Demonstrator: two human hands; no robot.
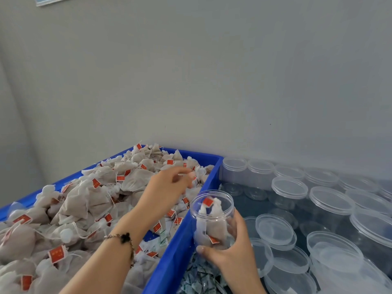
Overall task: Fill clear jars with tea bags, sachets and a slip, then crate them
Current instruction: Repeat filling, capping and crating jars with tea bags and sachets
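My right hand [232,254] grips an open clear jar [212,217] from below, held upright over the crate's blue rim. Inside the jar sit a few beige tea bags with red tags. My left hand [169,187], blurred, reaches out over the heap of tea bags [84,200] in the blue crate [180,247], near its far right corner. Its fingers are loosely curled above the bags; whether they pinch anything is hidden by blur. A bracelet hangs on the left wrist.
Small green-and-white sachets [199,281] lie in a pile below the jar, and a few more in the crate [161,238]. Several lidded clear jars [331,200] and loose lids [275,230] crowd the right side. A grey wall stands close behind.
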